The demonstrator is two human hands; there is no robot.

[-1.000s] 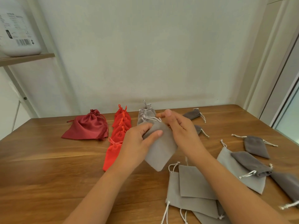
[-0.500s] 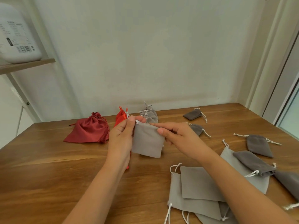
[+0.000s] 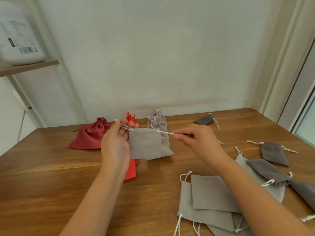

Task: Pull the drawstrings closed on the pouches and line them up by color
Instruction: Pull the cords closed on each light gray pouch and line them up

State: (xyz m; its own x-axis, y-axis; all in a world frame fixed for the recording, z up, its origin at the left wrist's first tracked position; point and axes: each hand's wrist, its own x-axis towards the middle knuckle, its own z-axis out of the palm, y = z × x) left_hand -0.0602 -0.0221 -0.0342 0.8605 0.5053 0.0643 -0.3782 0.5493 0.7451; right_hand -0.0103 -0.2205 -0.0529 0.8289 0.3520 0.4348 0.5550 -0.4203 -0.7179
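A light grey pouch (image 3: 144, 143) hangs above the table between my hands, its mouth still flat and wide. My left hand (image 3: 115, 143) pinches the white drawstring at the pouch's left corner. My right hand (image 3: 196, 138) pinches the white drawstring (image 3: 166, 133) that runs taut from the right corner. Behind the pouch a row of closed light grey pouches (image 3: 157, 122) runs toward the wall. A row of closed red pouches (image 3: 131, 169) lies left of it, partly hidden by my left hand.
A large dark red satin pouch (image 3: 90, 136) lies at the far left of the wooden table (image 3: 42, 184). Flat light grey pouches (image 3: 209, 201) are piled at the near right. Dark grey pouches (image 3: 272, 153) are scattered on the right, one (image 3: 204, 119) near the wall. A shelf with a white container (image 3: 18, 36) stands far left.
My hands have moved apart, each now pinching a drawstring end instead of the pouch's top corners. The right cord is pulled out taut to the right.
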